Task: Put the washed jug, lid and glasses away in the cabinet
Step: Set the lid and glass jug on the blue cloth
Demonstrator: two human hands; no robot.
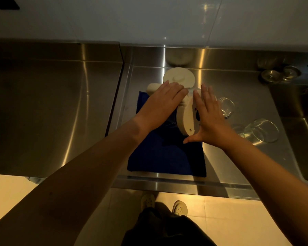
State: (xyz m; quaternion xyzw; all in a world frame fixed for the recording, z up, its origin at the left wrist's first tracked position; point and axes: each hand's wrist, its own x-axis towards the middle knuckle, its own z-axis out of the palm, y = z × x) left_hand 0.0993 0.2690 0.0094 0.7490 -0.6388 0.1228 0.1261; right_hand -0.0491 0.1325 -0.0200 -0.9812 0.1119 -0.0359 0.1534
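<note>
Stainless steel makes up the whole counter (pixel 220 157), and on it a blue cloth (pixel 160 157) lies spread near the front edge; the jug (pixel 185 118) lies tipped on its side across the far part of that cloth, its clear body mostly hidden under the left hand (pixel 164 103), its cream-coloured round base turned toward the right and a little toward the viewer; its long axis runs roughly left to right, slightly away from the person at the left end, where a cream handle-like part pokes out beyond the left fingers. That left hand rests on top of the jug with fingers laid over it and gently bent; whether they truly grip it I cannot tell. The right hand (pixel 210 118) stands flat against the base, fingers straight and spread, thumb stretched toward the cloth, pressing rather than clasping. Just behind the jug, touching or nearly so, the round cream lid (pixel 179 77) lies flat on the steel with its knob up. To the right of the right hand, two clear glasses (pixel 227 107) (pixel 261 130) sit on the counter, one partly hidden by the fingers; farther back at the right corner stand two small metal cups (pixel 281 74); a sink (pixel 306 132) opens at the far right.
</note>
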